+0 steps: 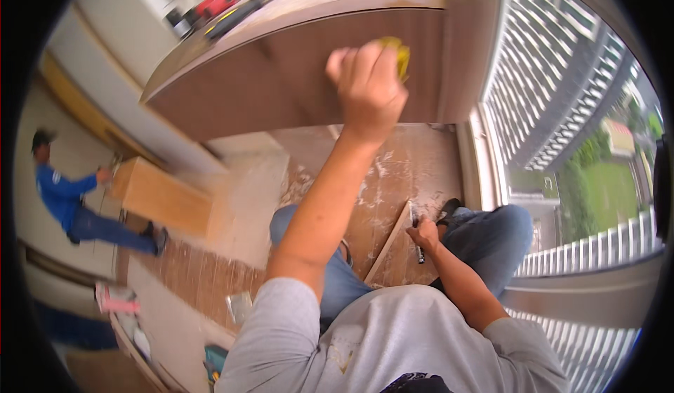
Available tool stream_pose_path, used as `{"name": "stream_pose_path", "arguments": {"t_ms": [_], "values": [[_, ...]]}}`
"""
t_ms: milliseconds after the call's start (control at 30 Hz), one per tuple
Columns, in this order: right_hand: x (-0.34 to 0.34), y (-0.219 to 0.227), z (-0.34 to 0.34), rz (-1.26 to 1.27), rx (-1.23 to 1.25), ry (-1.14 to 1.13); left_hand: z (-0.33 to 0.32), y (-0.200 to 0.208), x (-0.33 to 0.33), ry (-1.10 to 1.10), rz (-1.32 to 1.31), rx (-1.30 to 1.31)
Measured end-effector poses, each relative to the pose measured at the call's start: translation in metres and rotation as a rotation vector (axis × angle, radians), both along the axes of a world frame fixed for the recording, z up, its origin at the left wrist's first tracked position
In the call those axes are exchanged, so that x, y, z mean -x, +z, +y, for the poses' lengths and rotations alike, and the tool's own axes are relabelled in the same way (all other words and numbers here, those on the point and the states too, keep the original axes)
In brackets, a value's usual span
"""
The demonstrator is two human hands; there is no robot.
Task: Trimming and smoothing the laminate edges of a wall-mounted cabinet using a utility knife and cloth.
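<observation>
My left hand [371, 87] is raised, its fingers curled round a small yellow object [400, 57] whose kind is blurred. It is in front of the brown front panel [302, 70] of a wooden cabinet; whether it touches the panel I cannot tell. Low down by my bent leg, my right hand [425, 233] closes on a narrow dark tool [420, 252] with a shiny part, mostly hidden by the fingers. Close beside it a thin wooden strip [388, 244] slants over the floor.
On the cabinet top lie a red power drill [223, 1] and a black-and-yellow hand tool [235, 19]. Shavings litter the wooden floor [393, 168]. A window [554, 98] with white bars is at the right. At the left, a person in blue [64, 189] stands at a wooden box [165, 193].
</observation>
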State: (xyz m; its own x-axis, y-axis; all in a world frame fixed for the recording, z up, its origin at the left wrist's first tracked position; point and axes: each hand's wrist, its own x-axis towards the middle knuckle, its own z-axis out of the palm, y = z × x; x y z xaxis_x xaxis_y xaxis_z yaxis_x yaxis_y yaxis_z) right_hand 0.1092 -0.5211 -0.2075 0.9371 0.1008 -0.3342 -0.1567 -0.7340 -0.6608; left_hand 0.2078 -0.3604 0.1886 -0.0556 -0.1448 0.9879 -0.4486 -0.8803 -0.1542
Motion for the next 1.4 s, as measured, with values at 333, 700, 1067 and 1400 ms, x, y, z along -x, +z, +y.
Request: {"name": "stream_pose_path", "arguments": {"t_ms": [333, 700, 1067, 1400], "values": [[-0.007, -0.047, -0.012, -0.082, 0.015, 0.012, 0.037, -0.133, 0.036, -0.092, 0.455, -0.149], [-0.001, -0.049, -0.02, 0.03, 0.158, 0.103, 0.218, -0.079, 0.064, 0.273, 0.127, 0.555], [0.001, -0.058, -0.029, 0.012, 0.283, 0.072, 0.265, -0.057, 0.018, 0.227, -0.037, 0.453], [0.004, -0.046, -0.011, 0.045, 0.287, 0.109, 0.267, -0.058, 0.026, 0.224, -0.002, 0.391]]}}
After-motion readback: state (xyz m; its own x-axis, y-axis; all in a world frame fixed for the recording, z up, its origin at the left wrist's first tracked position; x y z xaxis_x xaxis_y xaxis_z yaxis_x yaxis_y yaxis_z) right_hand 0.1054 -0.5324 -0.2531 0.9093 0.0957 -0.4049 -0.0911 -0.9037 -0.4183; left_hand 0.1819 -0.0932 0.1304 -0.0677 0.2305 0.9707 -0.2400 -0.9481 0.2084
